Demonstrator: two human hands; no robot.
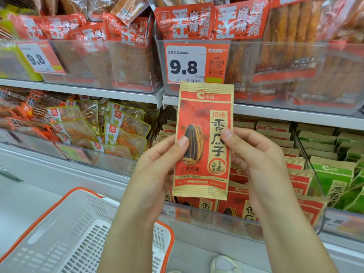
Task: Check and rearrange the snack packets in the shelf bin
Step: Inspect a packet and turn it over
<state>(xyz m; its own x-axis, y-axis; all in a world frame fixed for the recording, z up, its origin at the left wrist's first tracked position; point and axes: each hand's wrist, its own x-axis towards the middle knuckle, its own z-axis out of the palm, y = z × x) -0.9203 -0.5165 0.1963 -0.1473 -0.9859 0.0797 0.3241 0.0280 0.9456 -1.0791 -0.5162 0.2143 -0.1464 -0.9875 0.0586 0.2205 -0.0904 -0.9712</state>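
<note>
Lower left: a white slotted basket [65, 233] with an orange rim, standing in front of the shelving; contents not visible. Lower shelf, left bin [110, 160]: clear-fronted, holding transparent pouches [126, 133] with yellow-green edges and orange contents. Upper shelf, left: a clear bin of red packets [94, 34], with a price tag [38, 57] reading "9.8".

Centre: the left hand [157, 164] pinches the left edge of a snack packet [203, 138], thumb on the front face. The right hand [258, 154] grips the right edge, thumb on the front and fingers curled behind. The packet is held upright in front of the shelf edge, above the shelf bin [216, 215] on the lower shelf. It is tan and red, shows a sunflower seed and the characters "香瓜子". The bin beneath holds matching red-and-tan packets [236, 203], standing in rows.

Upper shelf, centre: a second price label [194, 63] reads "9.8" beside a QR code, fixed to a clear bin of red packets.

Right: green packets [334, 184] fill the neighbouring bin. Shelves are pale grey metal; a white shoe [222, 263] shows on the floor.
</note>
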